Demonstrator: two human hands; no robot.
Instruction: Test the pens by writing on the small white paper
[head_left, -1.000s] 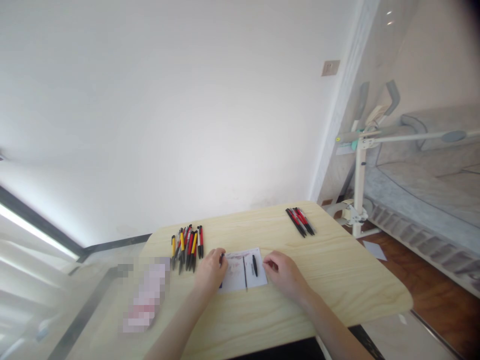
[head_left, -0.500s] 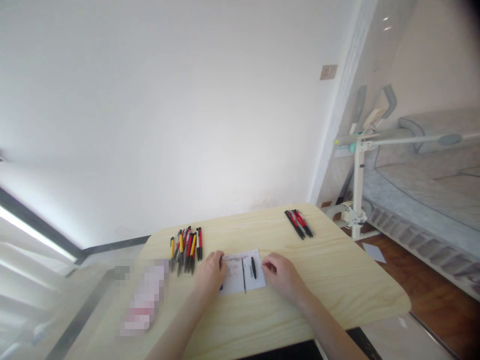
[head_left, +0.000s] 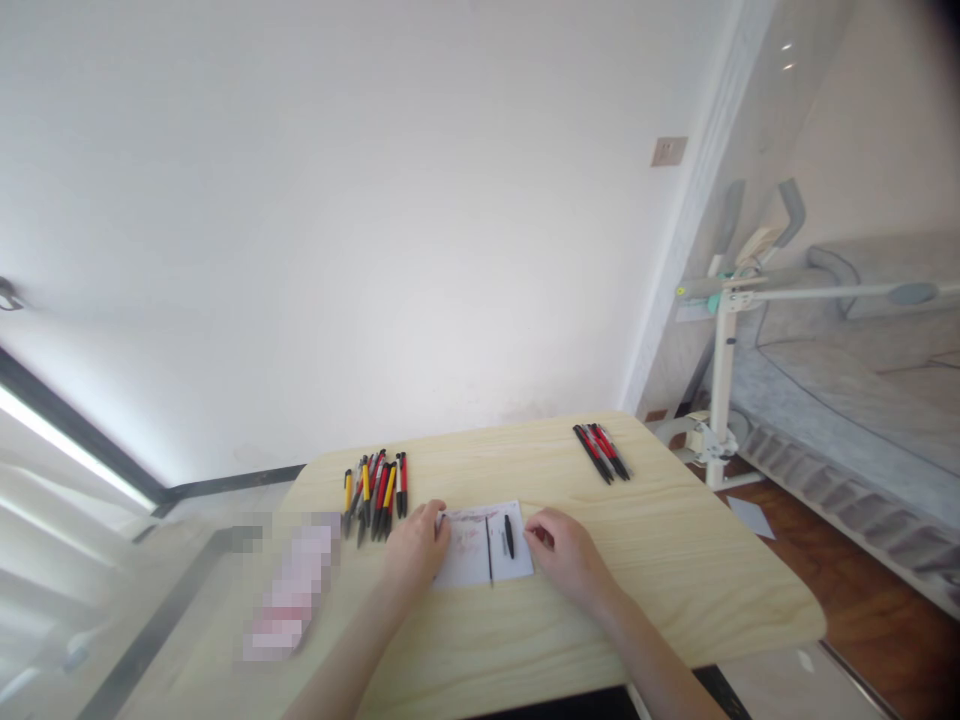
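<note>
A white sheet of paper (head_left: 465, 570) with reddish-brown markings lies on the wooden table in front of me. On it rest a thin dark stick (head_left: 490, 550), like a pen refill, and a short black pen part (head_left: 509, 537). My left hand (head_left: 420, 540) is curled closed at the sheet's left edge; a small dark end shows by its fingertips, the rest hidden. At the right edge, my right hand (head_left: 566, 550) has its thumb and fingers pinched together, touching or very near the paper. Whatever it may hold is too small to make out.
Several red, yellow and black pens (head_left: 379, 495) lie in a group at the left. More red and black pens (head_left: 602, 453) lie together at the far right of the table (head_left: 675, 570). A blurred pinkish item (head_left: 289, 590) is at the left edge. The wall rises behind.
The view has shifted slightly. My left hand has moved a little, and the dark blue piece that showed below it is now mostly out of sight. My right hand keeps its pose.
</note>
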